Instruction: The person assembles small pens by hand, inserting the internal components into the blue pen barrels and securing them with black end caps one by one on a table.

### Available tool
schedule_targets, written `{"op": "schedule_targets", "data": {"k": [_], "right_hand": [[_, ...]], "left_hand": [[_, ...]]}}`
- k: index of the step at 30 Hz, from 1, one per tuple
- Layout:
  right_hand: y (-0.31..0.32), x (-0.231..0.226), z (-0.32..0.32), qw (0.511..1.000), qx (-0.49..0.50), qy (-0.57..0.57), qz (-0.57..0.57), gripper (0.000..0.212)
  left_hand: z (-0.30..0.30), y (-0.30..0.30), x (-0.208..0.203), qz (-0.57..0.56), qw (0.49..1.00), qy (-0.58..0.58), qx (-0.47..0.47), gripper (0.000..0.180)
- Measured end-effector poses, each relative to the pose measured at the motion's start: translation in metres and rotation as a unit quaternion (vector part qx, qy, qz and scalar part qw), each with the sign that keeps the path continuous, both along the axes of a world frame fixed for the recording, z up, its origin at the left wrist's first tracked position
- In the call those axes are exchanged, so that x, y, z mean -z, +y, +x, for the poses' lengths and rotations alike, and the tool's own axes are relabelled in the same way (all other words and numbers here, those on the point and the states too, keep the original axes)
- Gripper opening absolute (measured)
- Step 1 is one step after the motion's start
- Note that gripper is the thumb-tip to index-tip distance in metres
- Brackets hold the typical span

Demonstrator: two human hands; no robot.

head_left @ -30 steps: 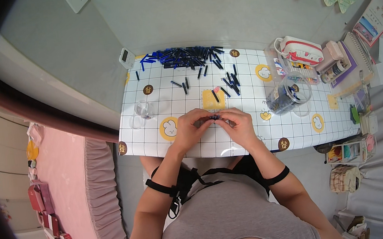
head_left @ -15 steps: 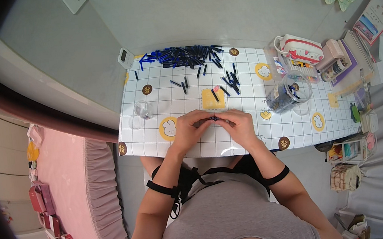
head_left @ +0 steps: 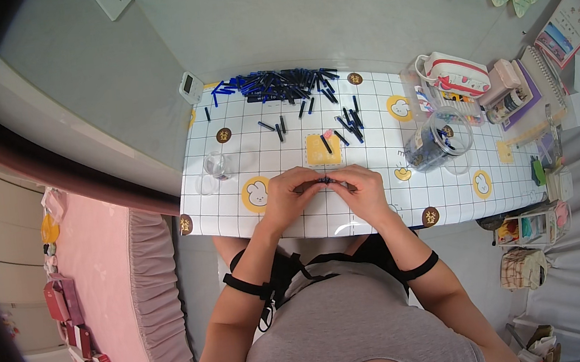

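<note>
My left hand and my right hand meet near the table's front edge, fingertips pinched together. Between them is a small dark tube, mostly covered by the fingers; it resembles the ink cartridges lying about. Just beyond the hands, one dark ink cartridge rests on a yellow printed square. Several more loose cartridges lie to its right, and a few others to its left. A large heap of blue-black cartridges spreads along the table's back edge.
On the right stands a clear tub holding dark cartridges. A small clear cup stands on the left beside a clear round lid. A white-and-red pouch, a bin and notebooks crowd the back right. A small white timer is by the wall.
</note>
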State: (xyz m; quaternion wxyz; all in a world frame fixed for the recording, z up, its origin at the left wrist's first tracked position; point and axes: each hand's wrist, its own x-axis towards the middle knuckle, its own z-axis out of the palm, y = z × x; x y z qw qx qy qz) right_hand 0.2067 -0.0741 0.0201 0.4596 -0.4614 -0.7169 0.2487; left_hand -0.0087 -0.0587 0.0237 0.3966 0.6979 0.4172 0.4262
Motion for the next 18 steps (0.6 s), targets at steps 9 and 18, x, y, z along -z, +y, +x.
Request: {"op": "schedule_targets", "data": {"k": [9,18], "right_hand": [[-0.002,-0.003,-0.001,1.0,0.005,0.009,-0.019,0.02],[-0.01,-0.01,0.006,0.986,0.054,0.03,0.153,0.023]], "left_hand": [[-0.001,-0.002,-0.005,-0.014,1.0,-0.003,0.002,0.018],[0.016,-0.006,-0.047,0.087,0.995,0.035,0.02,0.02]]}}
